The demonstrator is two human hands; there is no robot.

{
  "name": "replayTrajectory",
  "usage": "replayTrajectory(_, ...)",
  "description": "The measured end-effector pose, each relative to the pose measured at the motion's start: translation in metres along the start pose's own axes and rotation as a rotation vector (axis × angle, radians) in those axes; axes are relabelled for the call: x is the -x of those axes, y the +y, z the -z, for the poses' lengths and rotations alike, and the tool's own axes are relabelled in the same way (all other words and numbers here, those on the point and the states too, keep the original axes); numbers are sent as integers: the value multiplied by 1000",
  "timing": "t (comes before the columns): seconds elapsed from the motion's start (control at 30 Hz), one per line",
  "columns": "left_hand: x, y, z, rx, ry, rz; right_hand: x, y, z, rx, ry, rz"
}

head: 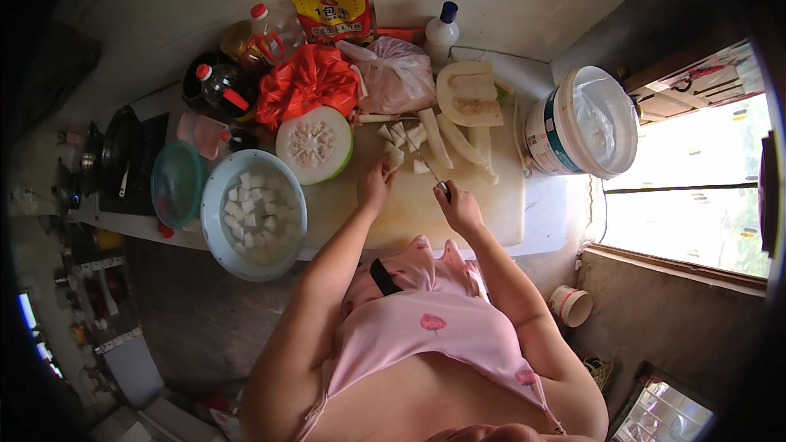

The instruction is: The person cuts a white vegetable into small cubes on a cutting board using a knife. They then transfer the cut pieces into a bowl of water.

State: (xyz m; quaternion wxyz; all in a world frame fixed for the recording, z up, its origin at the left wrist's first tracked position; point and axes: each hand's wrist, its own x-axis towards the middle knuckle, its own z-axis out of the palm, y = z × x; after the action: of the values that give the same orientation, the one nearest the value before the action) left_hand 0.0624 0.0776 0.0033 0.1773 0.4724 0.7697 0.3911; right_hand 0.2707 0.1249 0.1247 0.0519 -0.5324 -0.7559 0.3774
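Observation:
In my right hand [462, 209] is a kitchen knife [431, 170], its dark handle in my grip and its thin blade slanting up and left over the cutting board [344, 205]. My left hand [373, 187] has its fingertips on a pale chunk of winter melon [393, 157], left of the blade. Several cut white pieces [416, 135] lie around the blade's far end. To the right are long melon strips [435, 140] and a thick melon slab [470, 112] with its seedy side up. A cut winter melon [314, 145] with green rind shows its seeds at the left.
A pale blue basin [210, 230] holding white melon cubes stands at the counter's left front, beside a green plastic bowl [178, 184]. Red [307, 83] and clear plastic bags [393, 77], plus bottles [441, 34], line the back. A large white bucket [556, 129] stands right.

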Motion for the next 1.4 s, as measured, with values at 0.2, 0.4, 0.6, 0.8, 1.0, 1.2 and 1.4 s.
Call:
replayTrajectory(0.2, 5, 12, -2, -59, -96, -76, 5, 13, -2, -36, 103, -68)
replayTrajectory(0.4, 9, 10, -10, -240, 11, -4, 2, 21, -1, -38, 143, -53)
replayTrajectory(0.6, 1, 36, 3, -229, -64, 41, -1, 22, -2, -18, 113, -96)
replayTrajectory(0.8, -6, 43, -11, -425, -130, -104, -4, 27, -3, 12, 91, -95)
replayTrajectory(1.0, -16, 42, -18, -452, -138, -157, -3, 36, 1, -71, 22, -44)
replayTrajectory(1.2, -15, 31, -18, -366, -55, -193, 0, 45, 1, -58, -72, 7)
replayTrajectory(1.4, -10, 27, -13, -298, 52, -185, 3, 44, 5, -84, -98, -20)
